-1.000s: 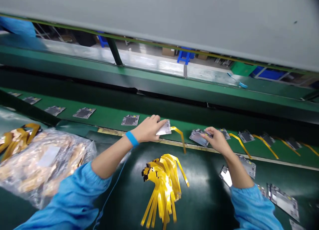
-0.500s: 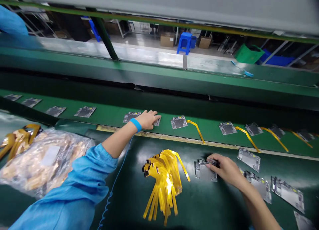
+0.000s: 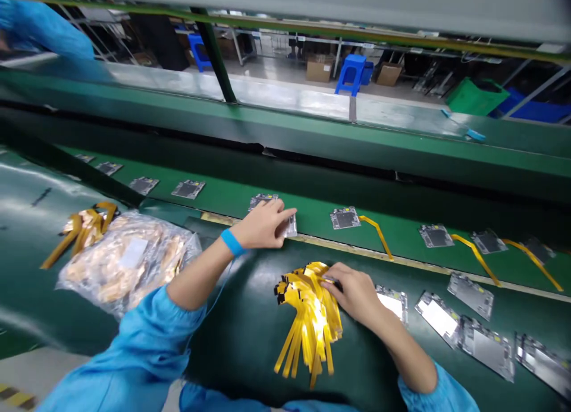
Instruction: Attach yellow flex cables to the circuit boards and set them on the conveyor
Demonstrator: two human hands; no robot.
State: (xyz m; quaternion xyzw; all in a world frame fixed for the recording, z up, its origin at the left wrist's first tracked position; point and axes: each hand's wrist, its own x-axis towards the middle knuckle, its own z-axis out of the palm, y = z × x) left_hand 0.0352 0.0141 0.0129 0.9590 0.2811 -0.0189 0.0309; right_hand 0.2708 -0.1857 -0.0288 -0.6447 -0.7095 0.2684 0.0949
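Picking seemingly needed separation: right hand [image 3: 355,291] pinched flat yellow ribbon [image 3: 321,279]; left hand [image 3: 262,225], grip unclear, covered rectangular silver board [image 3: 291,226].

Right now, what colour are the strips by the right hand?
The strips are yellow, clearest in head view.

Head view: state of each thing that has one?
Left hand, on a board; grip unclear
Right hand, at the strip pile; grip unclear
Strip pile, loose, fanned out
Right belt boards, flat; strips trailing from at least three
Left belt boards, flat, no strips visible
Bench boards, flat, no strips visible
Bag, filled; seal unclear
Wristband, worn
Right blue stool, upright
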